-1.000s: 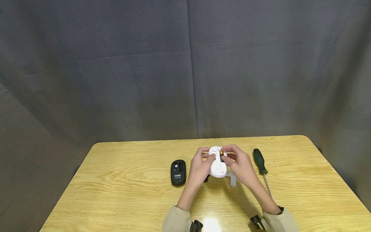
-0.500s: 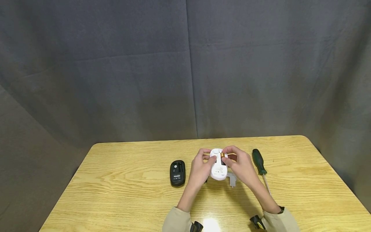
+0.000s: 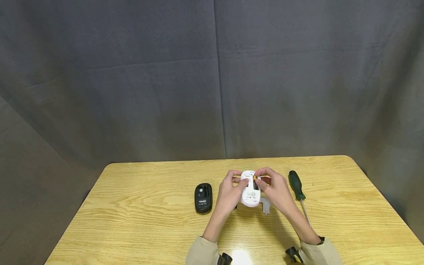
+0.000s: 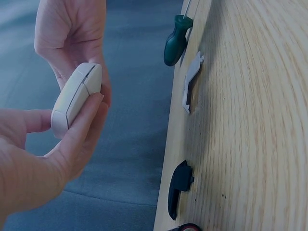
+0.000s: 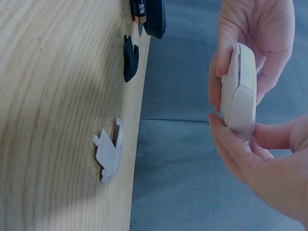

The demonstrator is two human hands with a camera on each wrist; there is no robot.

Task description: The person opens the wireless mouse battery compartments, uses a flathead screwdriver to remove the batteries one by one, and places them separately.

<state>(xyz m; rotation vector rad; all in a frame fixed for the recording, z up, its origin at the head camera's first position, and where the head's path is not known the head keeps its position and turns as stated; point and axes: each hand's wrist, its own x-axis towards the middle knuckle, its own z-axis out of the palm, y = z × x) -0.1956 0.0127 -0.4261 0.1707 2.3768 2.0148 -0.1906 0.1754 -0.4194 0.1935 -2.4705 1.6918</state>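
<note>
Above the table, both hands hold a white computer mouse [image 3: 250,198] with its underside facing up in the head view. My left hand [image 3: 229,191] grips its left side, thumb on the underside and fingers around the edge. On the other side my right hand [image 3: 275,189] grips the mouse, its thumb at the open battery slot. A battery with a copper-coloured end [image 3: 254,178] shows in that slot, partly covered by the thumb. Both wrist views show the mouse [image 4: 77,98] edge-on, so the slot is hidden there.
A black mouse [image 3: 203,198] lies underside up to the left. A green-handled screwdriver [image 3: 296,186] lies right. Beneath the hands are a light grey cover [image 5: 109,154] and a black cover [image 4: 180,185]. Another battery [image 5: 139,9] appears beside the black mouse in the right wrist view.
The white mouse has come slightly down and right in the head view, and its underside tilts more toward the camera. Both hands keep their hold; the things on the table stay put.
</note>
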